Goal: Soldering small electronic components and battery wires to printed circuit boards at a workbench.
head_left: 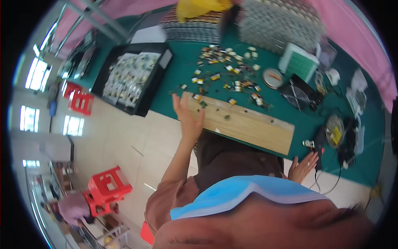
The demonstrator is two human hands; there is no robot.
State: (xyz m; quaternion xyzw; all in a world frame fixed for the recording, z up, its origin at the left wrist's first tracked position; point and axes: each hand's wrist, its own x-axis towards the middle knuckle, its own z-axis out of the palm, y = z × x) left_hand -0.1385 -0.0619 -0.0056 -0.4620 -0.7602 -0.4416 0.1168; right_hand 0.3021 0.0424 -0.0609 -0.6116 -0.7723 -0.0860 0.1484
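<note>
Your spread left hand grips nothing visible at the pale rectangular wooden board, your right hand extends loose-fingered by the green tabletop's edge, and the black plastic tray looks well filled, though small yellow-and-black components beyond the board seem left over.

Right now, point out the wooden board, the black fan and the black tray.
Wooden board (245, 124), head view: bare middle of its top.
Black fan (295, 97), head view: its round wire guard.
Black tray (153, 85), head view: its right-hand wall.
</note>
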